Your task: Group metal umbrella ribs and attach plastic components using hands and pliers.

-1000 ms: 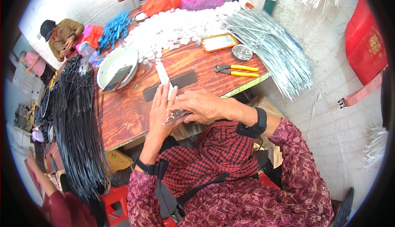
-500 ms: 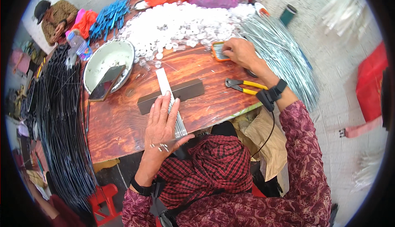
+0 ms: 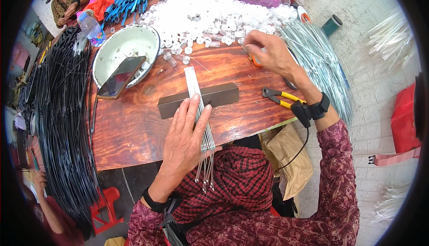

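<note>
Tabletop [image 3: 129,134]: left hand [image 3: 182,145] on rods [image 3: 192,80].

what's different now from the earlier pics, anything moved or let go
The right hand has left the left hand and the bundle of thin rods, moving forward and right to the orange-rimmed tray; whether it touches it is unclear. More of the rods' near ends show beyond the left thumb.

Unchanged: left fingers on the rods, rods across the dark bar, yellow-handled pliers on the table, phone on the bowl.
</note>
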Demonstrator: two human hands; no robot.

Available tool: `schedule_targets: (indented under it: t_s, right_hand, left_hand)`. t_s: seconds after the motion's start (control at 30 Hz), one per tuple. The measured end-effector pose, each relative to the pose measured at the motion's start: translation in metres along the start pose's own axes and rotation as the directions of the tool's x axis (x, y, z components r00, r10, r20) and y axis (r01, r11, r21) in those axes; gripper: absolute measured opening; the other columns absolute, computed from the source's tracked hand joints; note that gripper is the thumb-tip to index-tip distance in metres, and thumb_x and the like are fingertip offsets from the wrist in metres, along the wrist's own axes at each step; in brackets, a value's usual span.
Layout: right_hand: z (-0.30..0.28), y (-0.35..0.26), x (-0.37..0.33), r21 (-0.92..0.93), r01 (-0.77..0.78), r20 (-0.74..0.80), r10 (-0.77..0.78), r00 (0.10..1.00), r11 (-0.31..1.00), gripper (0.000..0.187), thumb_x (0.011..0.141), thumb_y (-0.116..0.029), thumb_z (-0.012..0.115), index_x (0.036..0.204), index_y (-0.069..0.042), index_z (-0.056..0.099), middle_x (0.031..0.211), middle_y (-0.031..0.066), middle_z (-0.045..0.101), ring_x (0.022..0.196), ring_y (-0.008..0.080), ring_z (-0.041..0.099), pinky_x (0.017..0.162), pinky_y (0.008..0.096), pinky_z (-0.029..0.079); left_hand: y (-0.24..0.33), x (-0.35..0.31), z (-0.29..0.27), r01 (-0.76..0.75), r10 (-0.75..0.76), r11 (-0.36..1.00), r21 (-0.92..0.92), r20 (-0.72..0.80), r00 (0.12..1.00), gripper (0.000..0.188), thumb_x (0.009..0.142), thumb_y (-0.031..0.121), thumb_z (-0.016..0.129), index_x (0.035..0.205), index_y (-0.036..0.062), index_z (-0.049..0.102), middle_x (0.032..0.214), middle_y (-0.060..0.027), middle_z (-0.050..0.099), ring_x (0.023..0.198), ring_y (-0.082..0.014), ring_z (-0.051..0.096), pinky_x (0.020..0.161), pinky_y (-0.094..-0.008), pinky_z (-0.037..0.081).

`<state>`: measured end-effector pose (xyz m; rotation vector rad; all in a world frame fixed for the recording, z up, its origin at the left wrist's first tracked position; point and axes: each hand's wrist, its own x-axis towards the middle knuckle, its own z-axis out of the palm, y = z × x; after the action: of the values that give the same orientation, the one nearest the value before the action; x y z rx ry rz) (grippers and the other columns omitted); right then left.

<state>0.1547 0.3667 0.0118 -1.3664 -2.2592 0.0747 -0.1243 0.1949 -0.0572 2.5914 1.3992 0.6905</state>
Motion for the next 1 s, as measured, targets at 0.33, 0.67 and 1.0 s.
schedule_targets:
  t_s: [0.33,0.67,1.0]
  right_hand:
    - [0.066,-0.059,0.016,0.545,-0.053,0.272,-0.117,0.955,0.837,0.027,0.092,-0.014,0.054,0.11,-0.005,0.073,0.096,0.0081,0.071,0.082,0.0165,0.061,0.074,0.0319,0.049]
    - [0.07,-0.056,0.016,0.601,-0.184,0.359,-0.057,0.932,0.778,0.029,0.091,-0.014,0.055,0.112,-0.007,0.074,0.087,0.002,0.065,0.074,0.0109,0.05,0.066,0.0293,0.043]
    - [0.081,-0.054,0.016,0.618,-0.051,0.233,-0.122,0.965,0.784,0.031,0.091,-0.017,0.054,0.113,-0.008,0.074,0.084,0.0028,0.065,0.073,0.0116,0.052,0.066,0.0291,0.044]
  left_hand:
    - [0.0,-0.001,-0.001,0.027,-0.027,0.999,-0.019,0.01,1.0,0.104,0.066,0.057,0.08,0.15,0.0088,0.042,0.159,-0.0212,0.03,0.145,-0.0431,0.031,0.117,-0.0532,0.032]
    - [-0.003,-0.002,0.0,0.031,-0.03,0.999,-0.042,0.019,0.999,0.102,0.068,0.058,0.079,0.15,0.0097,0.042,0.16,-0.0212,0.029,0.146,-0.042,0.03,0.119,-0.0523,0.03]
    - [-0.001,-0.001,-0.001,0.029,-0.029,0.999,-0.046,0.001,1.0,0.102,0.066,0.055,0.081,0.149,0.009,0.044,0.159,-0.021,0.031,0.145,-0.0423,0.032,0.118,-0.0527,0.032]
